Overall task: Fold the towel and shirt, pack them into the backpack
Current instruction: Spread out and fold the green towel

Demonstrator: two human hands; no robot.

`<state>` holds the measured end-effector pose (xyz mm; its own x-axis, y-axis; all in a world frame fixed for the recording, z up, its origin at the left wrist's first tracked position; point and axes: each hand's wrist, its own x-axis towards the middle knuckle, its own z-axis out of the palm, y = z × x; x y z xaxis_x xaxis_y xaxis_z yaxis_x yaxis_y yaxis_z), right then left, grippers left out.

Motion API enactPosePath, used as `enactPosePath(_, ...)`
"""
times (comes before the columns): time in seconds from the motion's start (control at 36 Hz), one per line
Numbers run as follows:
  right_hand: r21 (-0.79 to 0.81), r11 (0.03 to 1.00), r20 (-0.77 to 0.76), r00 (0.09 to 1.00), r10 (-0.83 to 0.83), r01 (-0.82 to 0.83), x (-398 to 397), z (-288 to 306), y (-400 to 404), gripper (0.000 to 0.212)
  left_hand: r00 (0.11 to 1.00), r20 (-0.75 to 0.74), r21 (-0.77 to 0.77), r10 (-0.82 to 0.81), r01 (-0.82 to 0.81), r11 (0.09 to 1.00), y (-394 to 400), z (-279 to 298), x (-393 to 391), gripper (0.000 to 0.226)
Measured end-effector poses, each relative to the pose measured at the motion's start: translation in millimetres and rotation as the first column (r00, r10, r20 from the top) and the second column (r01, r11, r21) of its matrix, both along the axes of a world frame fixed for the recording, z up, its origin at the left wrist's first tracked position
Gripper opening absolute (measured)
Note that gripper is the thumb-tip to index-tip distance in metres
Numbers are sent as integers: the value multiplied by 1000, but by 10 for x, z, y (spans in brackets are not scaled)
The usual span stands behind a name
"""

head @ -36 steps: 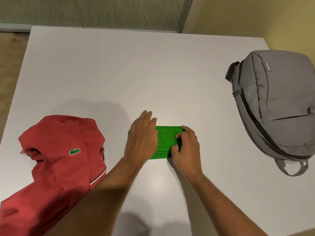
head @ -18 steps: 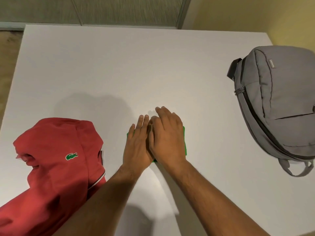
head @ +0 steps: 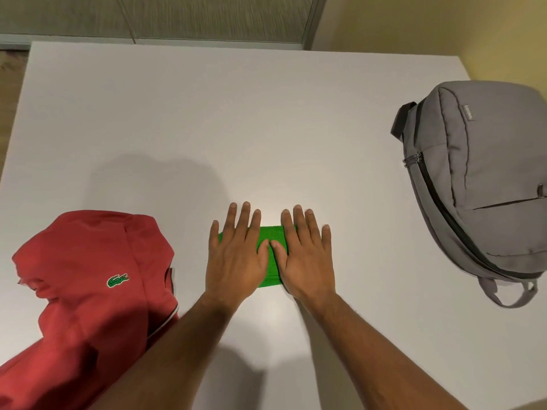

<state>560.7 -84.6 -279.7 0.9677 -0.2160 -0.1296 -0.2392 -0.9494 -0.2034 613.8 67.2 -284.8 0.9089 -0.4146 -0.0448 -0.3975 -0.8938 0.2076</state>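
A small green towel [head: 270,263], folded into a compact rectangle, lies on the white table [head: 207,128] near the front middle. My left hand [head: 236,255] presses flat on its left part, fingers spread. My right hand [head: 306,258] presses flat on its right part, and the two thumbs nearly touch over the towel. Most of the towel is hidden under the palms. A red polo shirt [head: 85,291] with a green crocodile logo lies crumpled at the front left. A grey backpack [head: 479,184] lies on its side at the right, its main zip shut.
The table's far edge meets a wall and a glass panel [head: 177,16]. The backpack's carry handle [head: 396,125] points to the left, and a grey strap loop [head: 509,294] sticks out at its near end.
My right hand slid off my left hand and moved to the right side of the towel. Both palms now lie side by side, flat on the towel.
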Motion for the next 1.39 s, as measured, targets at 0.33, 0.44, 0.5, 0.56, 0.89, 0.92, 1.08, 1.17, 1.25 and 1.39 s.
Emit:
enactPosePath(0.33,-36,999,-9,1000,-8,8,13,-12,21,73,1000,-7,-53,-4,4,999,37,-35,29,64)
enactPosePath(0.44,-79,997,-14,1000,2,-3,22,13,41,76,1000,-7,-41,-19,19,999,48,1,16,66)
enactPosePath(0.5,-112,994,-14,1000,-4,3,24,25,52,75,1000,16,-12,-24,24,1000,57,59,-13,67)
enactPosePath(0.56,-134,991,-10,1000,-25,24,18,26,64,76,999,38,-22,-29,30,999,59,118,-79,65)
enactPosePath(0.89,-85,933,142,923,359,-350,-208,-44,27,56,989,0,-97,-145,144,985,194,-75,-251,65)
enactPosePath(0.92,-63,932,148,920,362,-357,-236,-59,17,55,987,-3,-105,-160,158,982,203,-76,-248,64)
enactPosePath(1.08,4,971,99,966,237,-239,-412,-32,-9,61,970,17,-85,-243,243,966,140,-41,-280,63)
enactPosePath(1.17,10,989,82,986,145,-147,-535,-24,-36,66,953,81,-86,-292,299,951,75,-66,-386,59)
enactPosePath(1.25,-4,997,75,994,76,-75,-660,-19,-119,67,927,141,-129,-348,366,922,11,-133,-552,55)
enactPosePath(1.39,-10,999,72,997,40,-39,-878,-23,-266,68,942,73,-173,-329,337,926,-212,-105,-678,58)
